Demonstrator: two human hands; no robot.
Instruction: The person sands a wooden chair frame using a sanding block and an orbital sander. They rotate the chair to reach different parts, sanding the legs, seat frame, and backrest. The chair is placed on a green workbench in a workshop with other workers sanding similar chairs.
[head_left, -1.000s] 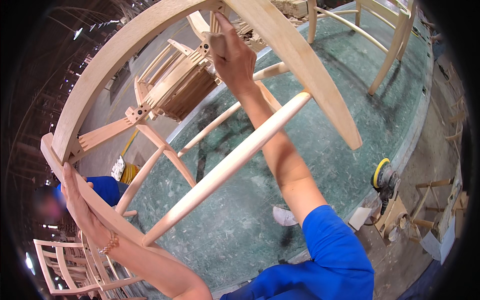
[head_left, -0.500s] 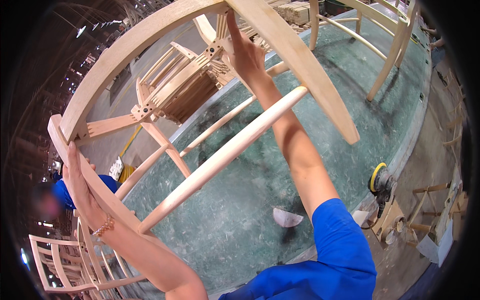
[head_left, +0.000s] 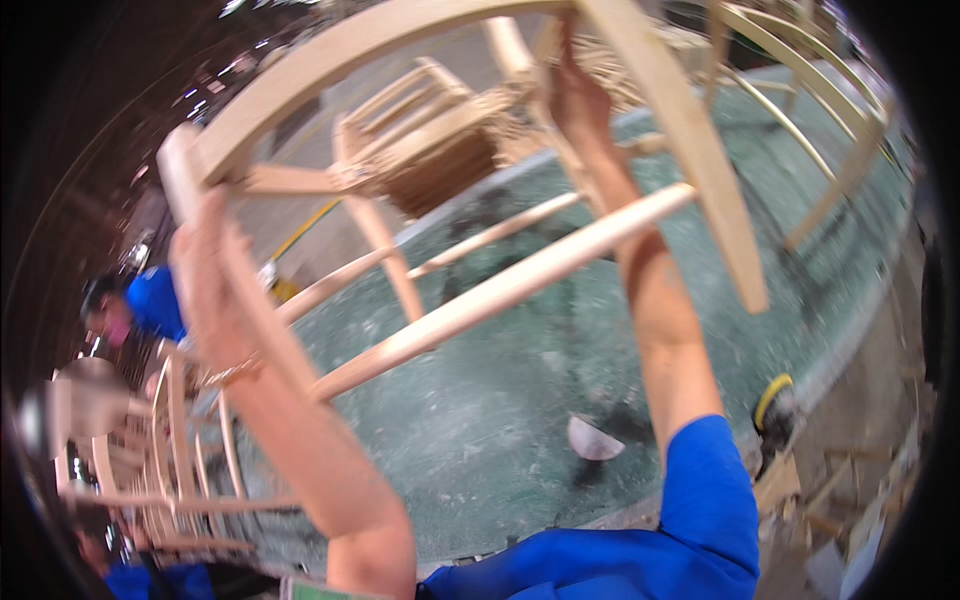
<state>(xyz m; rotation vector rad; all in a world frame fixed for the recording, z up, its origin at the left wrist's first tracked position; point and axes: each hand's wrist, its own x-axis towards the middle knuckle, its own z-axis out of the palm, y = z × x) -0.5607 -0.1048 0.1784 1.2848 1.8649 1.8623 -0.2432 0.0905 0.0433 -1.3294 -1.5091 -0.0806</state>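
Observation:
A bare wooden chair frame (head_left: 510, 290) is tilted up in front of me, with a curved seat rail across the top and a round stretcher on the near side. My left hand (head_left: 205, 270) wraps around its left leg, thumb on the near side and fingertips showing behind. Up by the far right corner, my right hand (head_left: 582, 105) is at the joint below the rail, a finger stretched up against the wood. Blur and the frame hide part of its grip. The green worktable (head_left: 480, 440) is below, with a pale half-round piece (head_left: 594, 438) on it.
An orbital sander (head_left: 775, 410) with a yellow rim sits at the table's right edge. Another chair frame (head_left: 815, 150) stands at the far right. Several chair frames (head_left: 165, 450) crowd the left, where a person in blue (head_left: 155, 300) works. Stacked wood (head_left: 440, 175) lies beyond the table.
The whole view has swung, so the table, chair frame and both hands sit further right and lower. Both hands stay at the same places on the frame. More people show at the left.

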